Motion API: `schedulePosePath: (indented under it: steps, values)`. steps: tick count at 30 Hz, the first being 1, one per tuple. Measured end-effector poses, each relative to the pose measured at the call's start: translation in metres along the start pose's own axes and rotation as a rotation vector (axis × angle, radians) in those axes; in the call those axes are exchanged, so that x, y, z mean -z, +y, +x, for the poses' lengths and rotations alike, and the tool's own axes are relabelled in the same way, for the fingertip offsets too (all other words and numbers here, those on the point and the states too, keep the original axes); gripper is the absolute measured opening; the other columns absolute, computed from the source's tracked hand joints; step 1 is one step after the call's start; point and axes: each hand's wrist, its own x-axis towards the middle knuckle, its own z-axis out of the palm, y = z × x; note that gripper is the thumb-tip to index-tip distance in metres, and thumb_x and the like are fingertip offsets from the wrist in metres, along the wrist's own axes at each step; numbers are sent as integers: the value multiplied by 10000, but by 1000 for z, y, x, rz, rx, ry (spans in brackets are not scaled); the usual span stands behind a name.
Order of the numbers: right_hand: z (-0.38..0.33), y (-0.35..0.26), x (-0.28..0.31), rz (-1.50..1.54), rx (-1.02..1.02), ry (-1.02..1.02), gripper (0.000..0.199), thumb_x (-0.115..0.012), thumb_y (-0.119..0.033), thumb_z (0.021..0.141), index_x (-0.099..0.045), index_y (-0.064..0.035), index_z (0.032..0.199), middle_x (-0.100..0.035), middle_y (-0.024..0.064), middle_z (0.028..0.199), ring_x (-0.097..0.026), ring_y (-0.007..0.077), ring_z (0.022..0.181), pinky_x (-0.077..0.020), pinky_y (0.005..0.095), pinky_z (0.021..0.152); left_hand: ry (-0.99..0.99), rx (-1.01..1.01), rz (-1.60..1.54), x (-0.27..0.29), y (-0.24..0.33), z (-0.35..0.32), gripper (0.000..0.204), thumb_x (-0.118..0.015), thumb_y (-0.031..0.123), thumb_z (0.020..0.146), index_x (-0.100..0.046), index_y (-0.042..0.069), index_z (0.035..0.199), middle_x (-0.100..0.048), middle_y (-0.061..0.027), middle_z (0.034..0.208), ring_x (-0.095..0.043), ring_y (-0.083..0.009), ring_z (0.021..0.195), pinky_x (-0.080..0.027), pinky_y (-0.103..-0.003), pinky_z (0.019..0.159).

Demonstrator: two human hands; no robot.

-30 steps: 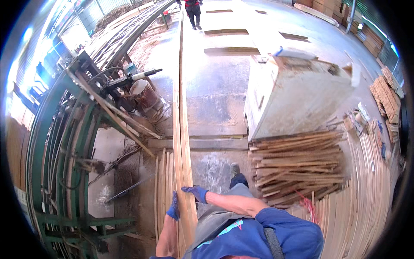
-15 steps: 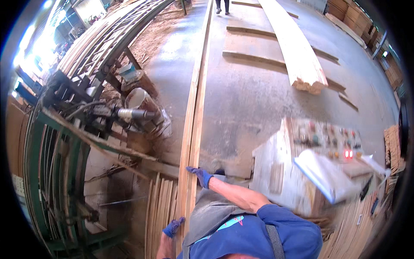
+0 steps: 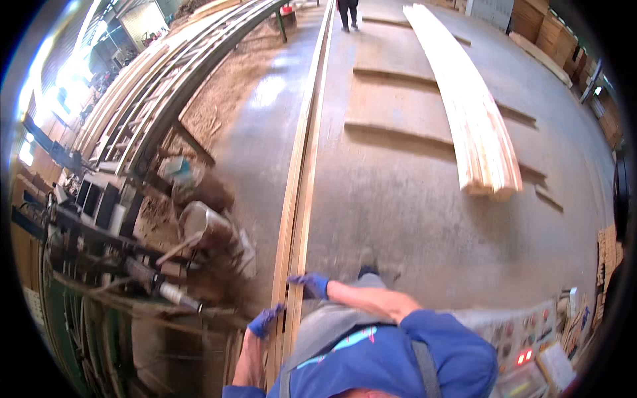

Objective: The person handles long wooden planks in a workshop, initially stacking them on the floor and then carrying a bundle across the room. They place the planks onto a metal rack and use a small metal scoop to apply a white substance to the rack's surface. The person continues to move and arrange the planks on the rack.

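Note:
Two long, narrow wooden strips [image 3: 300,199] lie side by side, with a thin dark gap between them, and run from beside my body far ahead. My left hand [image 3: 265,320], in a blue-purple glove, is closed on the outer edge of the left strip. A little farther along, my right hand [image 3: 310,284], gloved the same way, reaches over the right strip with its fingertips at the gap. Its fingers are curled on that strip, and the thumb is hard to make out. The near ends of the strips are lost beside my apron [image 3: 318,328].
To the right, a stack of pale boards [image 3: 474,126] rests on wooden bearers [image 3: 398,132]. A control panel [image 3: 524,331] stands at lower right. Machinery [image 3: 126,245], a dirty bucket [image 3: 209,229] and a long rack [image 3: 172,86] line the left. Another person's legs [image 3: 348,14] are ahead.
My view has moved forward, with the control panel and machinery slipping back. My left hand has come up closer to my right hand along the strips.

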Motion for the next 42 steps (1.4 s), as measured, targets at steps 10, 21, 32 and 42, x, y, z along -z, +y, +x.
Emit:
schedulePosePath:
  steps: [10,21,32,42]
  values:
    - [88,-295,85,121,61,154,383,-679,-289,906,-622,-26,1180,-692,88,1089,-688,228,909,-567,384,826,-12,280,-25,32,162,198,285,-575,279,972,-631,51,1134,-583,30,802,-498,-111,630,-430,-308,553]
    - [286,-545,156,148,24,147,319,-667,-245,905,-629,-70,1170,-677,55,1108,-661,217,1003,-544,383,888,118,307,42,108,361,428,581,-700,537,844,-724,-28,977,-655,-15,811,-584,-117,738,-476,-312,662]
    - [418,-672,275,116,123,19,357,-628,-306,943,-620,-114,1244,-677,5,1127,-657,158,1001,-547,366,860,185,356,-58,146,503,688,400,-743,407,859,-730,11,916,-645,24,787,-555,-63,698,-453,-259,601]
    - [426,-930,301,276,87,240,423,-657,-281,939,-604,7,1244,-659,22,1157,-647,144,987,-538,294,848,169,244,139,141,662,897,442,-665,424,913,-729,0,807,-496,-8,592,-439,-64,605,-378,-331,515]
